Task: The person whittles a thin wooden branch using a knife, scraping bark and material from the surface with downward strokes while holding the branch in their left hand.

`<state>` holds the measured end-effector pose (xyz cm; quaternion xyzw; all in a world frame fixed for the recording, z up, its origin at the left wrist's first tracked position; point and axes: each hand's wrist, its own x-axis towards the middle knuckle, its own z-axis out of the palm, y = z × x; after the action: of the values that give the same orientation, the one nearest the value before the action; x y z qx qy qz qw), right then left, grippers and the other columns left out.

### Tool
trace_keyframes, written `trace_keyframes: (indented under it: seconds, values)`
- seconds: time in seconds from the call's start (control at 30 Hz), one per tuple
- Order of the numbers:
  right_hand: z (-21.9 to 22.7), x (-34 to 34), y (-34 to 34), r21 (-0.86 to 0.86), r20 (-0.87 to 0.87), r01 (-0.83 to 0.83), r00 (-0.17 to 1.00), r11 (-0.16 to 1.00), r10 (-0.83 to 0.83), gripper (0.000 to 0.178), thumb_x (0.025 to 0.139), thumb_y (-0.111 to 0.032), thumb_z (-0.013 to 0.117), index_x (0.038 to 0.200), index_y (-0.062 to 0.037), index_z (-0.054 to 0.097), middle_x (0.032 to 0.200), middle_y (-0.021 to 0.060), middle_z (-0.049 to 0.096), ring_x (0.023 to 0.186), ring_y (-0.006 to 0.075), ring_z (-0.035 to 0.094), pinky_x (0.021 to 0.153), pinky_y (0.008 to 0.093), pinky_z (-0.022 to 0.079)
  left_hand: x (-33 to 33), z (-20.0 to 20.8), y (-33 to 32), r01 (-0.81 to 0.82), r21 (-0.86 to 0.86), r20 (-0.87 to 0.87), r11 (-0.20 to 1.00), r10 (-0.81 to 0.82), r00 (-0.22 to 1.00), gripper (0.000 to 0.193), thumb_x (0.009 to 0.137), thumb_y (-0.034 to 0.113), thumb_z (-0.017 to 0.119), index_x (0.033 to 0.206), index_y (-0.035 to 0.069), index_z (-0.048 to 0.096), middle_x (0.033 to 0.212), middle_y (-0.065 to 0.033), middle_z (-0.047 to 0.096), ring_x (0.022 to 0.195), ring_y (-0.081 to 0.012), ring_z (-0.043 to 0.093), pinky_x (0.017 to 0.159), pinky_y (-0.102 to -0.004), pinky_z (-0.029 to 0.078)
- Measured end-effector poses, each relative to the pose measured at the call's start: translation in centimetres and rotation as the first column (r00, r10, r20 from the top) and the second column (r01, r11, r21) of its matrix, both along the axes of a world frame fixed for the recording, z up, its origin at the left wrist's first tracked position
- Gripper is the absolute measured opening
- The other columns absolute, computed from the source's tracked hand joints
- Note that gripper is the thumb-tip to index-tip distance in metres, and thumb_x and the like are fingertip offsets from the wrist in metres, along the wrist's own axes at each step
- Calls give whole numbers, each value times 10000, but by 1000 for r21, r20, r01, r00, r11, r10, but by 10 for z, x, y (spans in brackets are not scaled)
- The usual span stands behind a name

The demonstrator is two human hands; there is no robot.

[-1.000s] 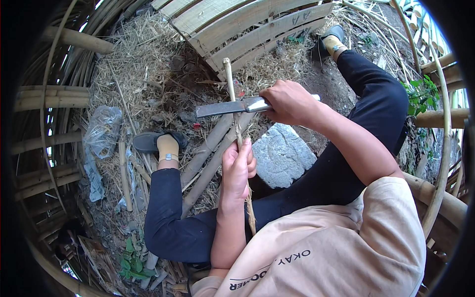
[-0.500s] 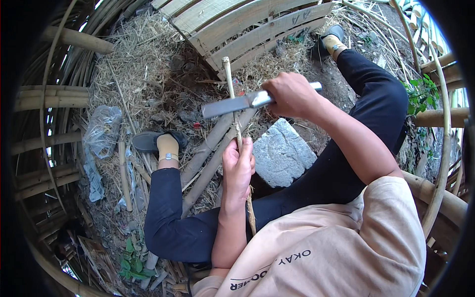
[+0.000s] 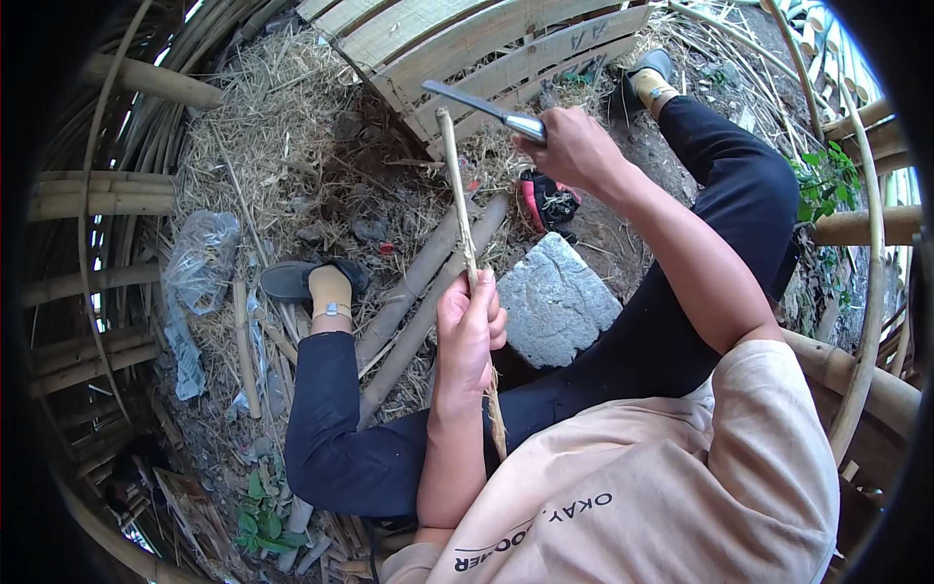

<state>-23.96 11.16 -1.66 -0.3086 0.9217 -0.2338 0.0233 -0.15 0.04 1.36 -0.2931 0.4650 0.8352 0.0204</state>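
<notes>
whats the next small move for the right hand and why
Probably lower the knife onto the upper part of the stick: the right hand holds the knife near its top end, seemingly not touching, while the left hand grips lower down, leaving that part free.

The left hand [image 3: 467, 331] has its fingers wrapped around a stick [image 3: 455, 180] that slants up from the lap. The right hand [image 3: 576, 146] grips a knife [image 3: 479, 104], its blade raised near the stick's upper end. A grey stone [image 3: 557, 304] sits between the legs; beyond it stands a slatted crate [image 3: 511, 70]. Poles [image 3: 413, 336] lie on the straw-strewn ground [image 3: 263, 107], a clear bag [image 3: 201, 258] farther left.
</notes>
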Motion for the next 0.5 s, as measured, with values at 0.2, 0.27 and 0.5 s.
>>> trace_keyframes:
  seconds: [0.2,0.27,0.5]
  values:
    - [1,10,0,71,-28,-100,994,992,102,253,848,-288,714,900,-40,719,741,182,693,724,373,693,696,470,552,5,-2,-3,6,34,-54,999,-4,999,213,1062,249,492,884,135,463,612,99,275,470,2,249,387,-178,175]
    - [-1,9,1,24,-20,-64,998,998,65,245,853,-282,709,922,-47,720,743,180,693,726,375,692,700,469,552,4,1,-2,8,46,-66,999,-5,998,209,1061,248,493,888,133,466,614,98,280,473,2,254,390,-176,180]
    - [5,-7,13,-4,-15,35,999,999,-35,262,851,-267,674,978,-41,709,852,215,704,829,382,699,758,481,556,4,1,-1,17,32,-66,999,-15,998,204,1062,247,489,898,126,472,619,98,290,480,2,259,399,-176,192]
